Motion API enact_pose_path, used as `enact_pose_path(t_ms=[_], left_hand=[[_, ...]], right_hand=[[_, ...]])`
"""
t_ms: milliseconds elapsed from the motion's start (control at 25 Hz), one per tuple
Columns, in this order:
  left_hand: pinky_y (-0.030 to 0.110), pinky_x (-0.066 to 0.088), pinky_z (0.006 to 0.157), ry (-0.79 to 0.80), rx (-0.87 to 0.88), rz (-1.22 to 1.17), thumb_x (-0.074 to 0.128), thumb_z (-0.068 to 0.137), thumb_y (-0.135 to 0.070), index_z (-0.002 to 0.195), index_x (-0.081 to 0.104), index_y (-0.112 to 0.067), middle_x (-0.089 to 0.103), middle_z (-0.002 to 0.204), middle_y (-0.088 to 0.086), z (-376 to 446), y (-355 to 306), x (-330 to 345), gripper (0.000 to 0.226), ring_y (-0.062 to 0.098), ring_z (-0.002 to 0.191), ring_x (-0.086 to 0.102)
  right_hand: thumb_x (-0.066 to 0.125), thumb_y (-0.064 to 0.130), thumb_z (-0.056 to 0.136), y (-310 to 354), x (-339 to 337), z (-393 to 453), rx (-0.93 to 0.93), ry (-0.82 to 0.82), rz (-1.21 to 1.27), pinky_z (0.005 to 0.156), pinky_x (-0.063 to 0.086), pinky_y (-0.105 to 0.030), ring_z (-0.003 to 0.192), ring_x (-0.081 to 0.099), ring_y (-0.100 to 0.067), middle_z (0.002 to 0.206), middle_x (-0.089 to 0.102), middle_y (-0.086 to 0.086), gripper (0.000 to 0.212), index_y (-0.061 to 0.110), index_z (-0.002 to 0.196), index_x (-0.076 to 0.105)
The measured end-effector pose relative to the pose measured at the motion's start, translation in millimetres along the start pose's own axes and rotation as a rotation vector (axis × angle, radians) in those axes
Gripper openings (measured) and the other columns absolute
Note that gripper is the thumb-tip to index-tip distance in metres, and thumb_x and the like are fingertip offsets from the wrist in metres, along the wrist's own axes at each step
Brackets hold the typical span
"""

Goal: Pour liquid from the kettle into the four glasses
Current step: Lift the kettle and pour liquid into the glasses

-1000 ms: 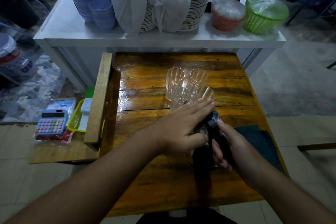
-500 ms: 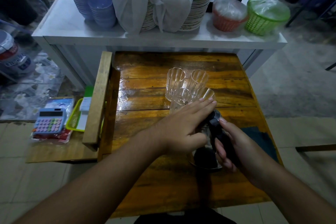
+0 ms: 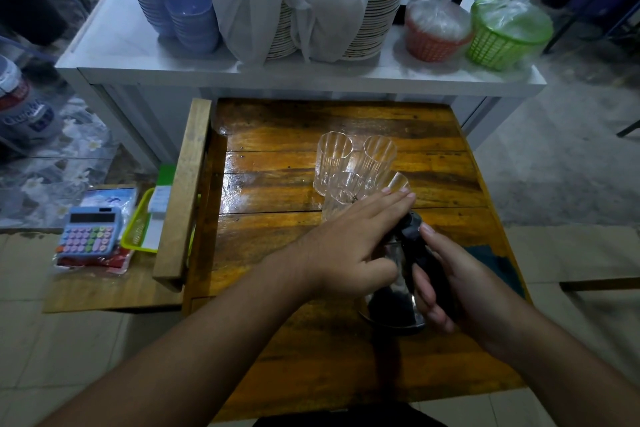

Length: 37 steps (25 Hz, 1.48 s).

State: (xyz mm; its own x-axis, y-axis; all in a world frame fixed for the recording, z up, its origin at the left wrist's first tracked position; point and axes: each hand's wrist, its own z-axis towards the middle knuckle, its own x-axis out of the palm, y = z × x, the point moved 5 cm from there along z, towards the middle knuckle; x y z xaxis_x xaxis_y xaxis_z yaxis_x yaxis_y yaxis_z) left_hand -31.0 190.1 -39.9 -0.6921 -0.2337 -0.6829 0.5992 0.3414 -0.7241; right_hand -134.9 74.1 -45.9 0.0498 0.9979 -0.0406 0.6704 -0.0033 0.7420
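Observation:
A shiny metal kettle (image 3: 394, 302) with a black handle stands on the wooden table (image 3: 277, 243), near its right front. My right hand (image 3: 446, 274) is wrapped around the black handle. My left hand (image 3: 349, 246) lies flat across the kettle's top and lid, fingers stretched toward the glasses. Four clear ribbed glasses stand in a tight cluster just beyond the kettle: far left glass (image 3: 332, 159), far right glass (image 3: 377, 156), near left glass (image 3: 341, 191), near right glass (image 3: 396, 182). My left fingers partly hide the two near ones. All look empty.
A dark teal cloth (image 3: 495, 263) lies at the table's right edge. Behind stands a white counter (image 3: 311, 76) with stacked plates, blue bowls, orange and green baskets. Left of the table are a wooden rail (image 3: 185, 184), a calculator (image 3: 90, 229) and a green tray (image 3: 138, 229).
Both hands have stayed on the kettle; the kettle and hands have shifted only slightly. The glasses have not moved.

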Motion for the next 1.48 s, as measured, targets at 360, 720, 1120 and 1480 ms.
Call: enact_pose_path(t_ms=[360,720,1120,1480], left_hand=[[0.036,0.01,0.119,-0.014,-0.012,-0.025,0.05,0.082,-0.037,0.158,0.006,-0.027,0.005,0.167,-0.007,2,2,-2,0.089,0.003,0.151,-0.003],[0.042,0.013,0.121,-0.021,-0.011,-0.045,0.053,0.082,-0.035,0.158,0.007,-0.026,0.006,0.167,-0.006,1,1,-2,0.089,0.003,0.151,-0.001],[0.042,0.014,0.122,-0.031,-0.012,-0.061,0.051,0.08,-0.035,0.158,0.008,-0.023,0.007,0.168,-0.004,1,0,-1,0.09,0.005,0.152,0.0],[0.039,0.013,0.122,-0.045,-0.003,-0.066,0.05,0.081,-0.035,0.158,0.008,-0.024,0.008,0.168,-0.003,1,-1,-2,0.089,0.004,0.151,0.0]], right_hand=[[0.033,0.071,0.096,5,-2,3,0.006,0.04,-0.004,0.043,0.04,-0.024,0.04,0.045,-0.018,0.048,0.047,-0.008,0.077,0.008,0.058,0.053],[0.031,0.072,0.096,8,-2,1,0.009,0.055,-0.027,0.046,0.04,-0.025,0.041,0.045,-0.018,0.048,0.049,-0.008,0.076,0.009,0.058,0.052],[0.033,0.073,0.094,9,-1,-1,0.01,0.046,-0.036,0.047,0.04,-0.027,0.042,0.045,-0.018,0.049,0.048,-0.008,0.076,0.009,0.059,0.052],[0.032,0.072,0.095,12,-1,-3,0.001,0.038,-0.037,0.046,0.04,-0.026,0.042,0.045,-0.019,0.049,0.049,-0.008,0.075,0.01,0.058,0.053]])
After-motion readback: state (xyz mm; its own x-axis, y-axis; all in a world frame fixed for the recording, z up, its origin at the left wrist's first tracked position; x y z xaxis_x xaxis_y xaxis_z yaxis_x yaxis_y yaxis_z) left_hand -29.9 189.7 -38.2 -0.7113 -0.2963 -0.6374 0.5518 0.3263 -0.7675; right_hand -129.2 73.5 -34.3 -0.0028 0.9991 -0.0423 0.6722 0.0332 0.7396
